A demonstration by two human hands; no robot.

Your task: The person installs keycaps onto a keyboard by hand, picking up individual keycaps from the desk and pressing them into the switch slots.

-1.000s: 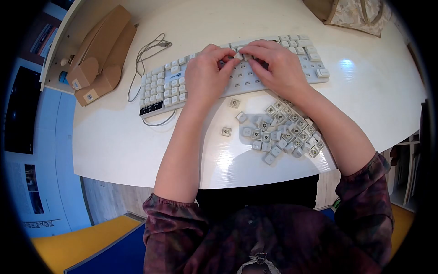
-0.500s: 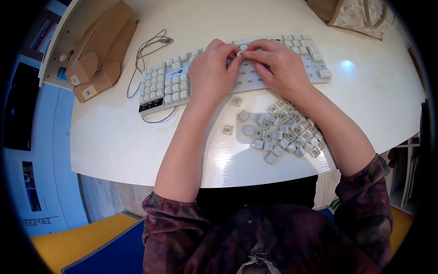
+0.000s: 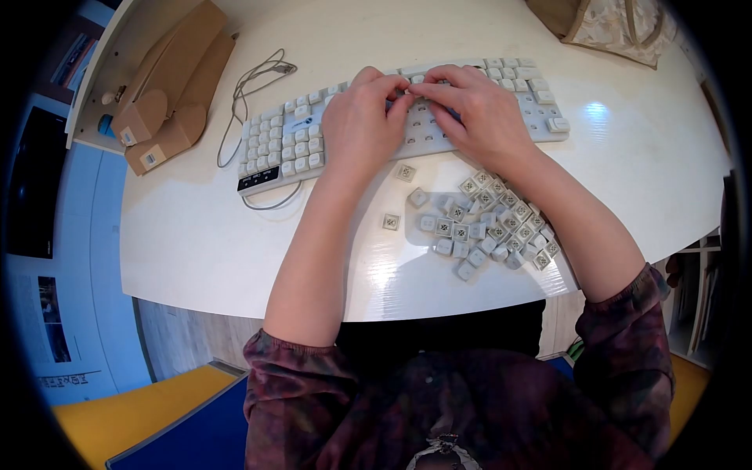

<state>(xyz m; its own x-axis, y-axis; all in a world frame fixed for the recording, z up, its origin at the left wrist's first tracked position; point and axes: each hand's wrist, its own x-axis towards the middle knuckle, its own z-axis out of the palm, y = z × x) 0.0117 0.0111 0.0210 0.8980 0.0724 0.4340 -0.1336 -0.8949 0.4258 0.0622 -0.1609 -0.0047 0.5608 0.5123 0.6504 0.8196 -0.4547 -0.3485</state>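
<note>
A white keyboard [image 3: 429,142] lies on the table, with many keys on its left part and bare switches showing along its middle and right. Over its middle, my left hand [image 3: 365,116] is closed, thumb and fingers pinching a small white keycap [image 3: 408,92]. From the other side my right hand [image 3: 484,111] meets it, thumb and forefinger closed at the same keycap. The fingers hide most of the keycap. Loose keycaps [image 3: 486,223] lie in a pile below the keyboard, several turned upside down.
A grey cable [image 3: 244,94] curls on the table [image 3: 211,258] left of the keyboard. Brown cardboard pieces [image 3: 176,78] stand at the back left. A beige bag [image 3: 611,31] sits at the back right. Single keycaps [image 3: 391,222] lie left of the pile.
Both hands have shifted very slightly, and the fingertips now cover more of the keycap. The keyboard and the pile look the same.
</note>
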